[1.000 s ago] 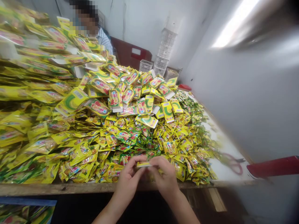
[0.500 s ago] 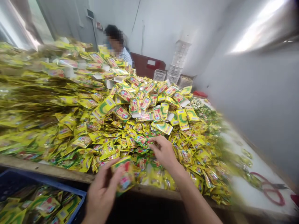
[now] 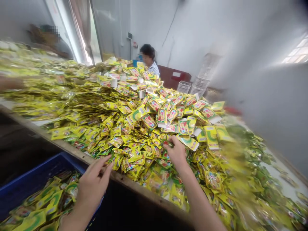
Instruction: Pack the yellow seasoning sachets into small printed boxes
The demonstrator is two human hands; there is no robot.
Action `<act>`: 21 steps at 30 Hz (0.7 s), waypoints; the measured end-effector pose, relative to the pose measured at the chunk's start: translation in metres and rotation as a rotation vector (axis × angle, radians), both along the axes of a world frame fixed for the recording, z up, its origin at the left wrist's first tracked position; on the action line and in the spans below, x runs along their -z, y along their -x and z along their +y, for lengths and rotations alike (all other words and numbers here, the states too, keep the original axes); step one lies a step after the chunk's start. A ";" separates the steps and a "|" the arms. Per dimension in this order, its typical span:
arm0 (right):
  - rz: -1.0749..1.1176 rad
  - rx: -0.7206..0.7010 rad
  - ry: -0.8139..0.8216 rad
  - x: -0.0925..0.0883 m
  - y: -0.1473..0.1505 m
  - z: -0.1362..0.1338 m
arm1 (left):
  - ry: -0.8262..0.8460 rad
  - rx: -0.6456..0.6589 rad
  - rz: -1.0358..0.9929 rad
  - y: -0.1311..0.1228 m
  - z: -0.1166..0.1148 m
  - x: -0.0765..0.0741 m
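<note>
My right hand [image 3: 176, 154] is closed narrow, with a small packet [image 3: 167, 144] pinched between my thumb and finger. The packet is green and red, and it is at the front of the big heap, just below the little boxes [image 3: 183, 127]. More green packets [image 3: 166, 163] lie right under my hand. My right arm reaches in over the front of the heap, so there are packets on both sides of it.

My left hand [image 3: 92, 181] is wide, with the thumb and fingers apart. It is over the front edge of the table, and its fingertips are near the yellow packets [image 3: 134, 155]. I cannot tell if they touch.

The wooden edge [image 3: 144, 191] of the table slants down from left to right. Some packets come right up to it. Below it is a dark, open gap between my two arms.

The blue bin [image 3: 31, 175] is by my left arm, lower than the table. Its top is open, with packets lying inside. My left hand is by its near corner, and my arm covers part of the rim.

Far to the right, a strip of white table top [image 3: 268, 168] shows beside the packets, near the wall [image 3: 276, 102]. Behind the heap is a person in a striped shirt [image 3: 154, 69], with white baskets [image 3: 184, 87] to the right.
</note>
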State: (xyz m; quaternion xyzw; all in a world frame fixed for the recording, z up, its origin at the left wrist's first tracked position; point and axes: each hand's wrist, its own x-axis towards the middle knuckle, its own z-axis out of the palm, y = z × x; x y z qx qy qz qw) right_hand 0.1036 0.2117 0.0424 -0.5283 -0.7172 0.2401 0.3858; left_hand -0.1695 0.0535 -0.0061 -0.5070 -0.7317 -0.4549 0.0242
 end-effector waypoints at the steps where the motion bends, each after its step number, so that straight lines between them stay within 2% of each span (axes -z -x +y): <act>1: 0.087 -0.122 0.016 -0.005 0.015 -0.006 | -0.013 0.003 0.009 -0.006 0.015 -0.003; 3: 0.096 -0.384 0.107 -0.010 0.052 -0.016 | -0.037 0.004 -0.009 -0.015 0.038 -0.007; 4: 0.036 -0.431 0.163 -0.010 0.071 -0.019 | -0.046 -0.005 -0.022 -0.017 0.045 -0.008; 6: -0.150 -0.367 0.201 -0.007 0.102 -0.022 | -0.053 -0.011 -0.050 -0.016 0.051 -0.007; 8: -0.254 -0.273 0.205 -0.001 0.119 -0.020 | -0.061 -0.004 -0.096 -0.013 0.048 0.000; 11: -0.312 -0.201 0.158 0.008 0.122 -0.020 | -0.059 0.045 -0.193 -0.008 0.040 0.012; 14: -0.321 -0.150 0.031 0.018 0.114 -0.027 | -0.107 -0.011 -0.138 -0.006 0.043 0.014; 17: -0.211 -0.141 -0.015 0.027 0.105 -0.035 | -0.196 -0.077 0.040 -0.007 0.066 -0.003; 21: 0.149 -0.094 0.057 0.024 0.076 -0.033 | -0.148 0.039 0.188 -0.016 0.129 -0.046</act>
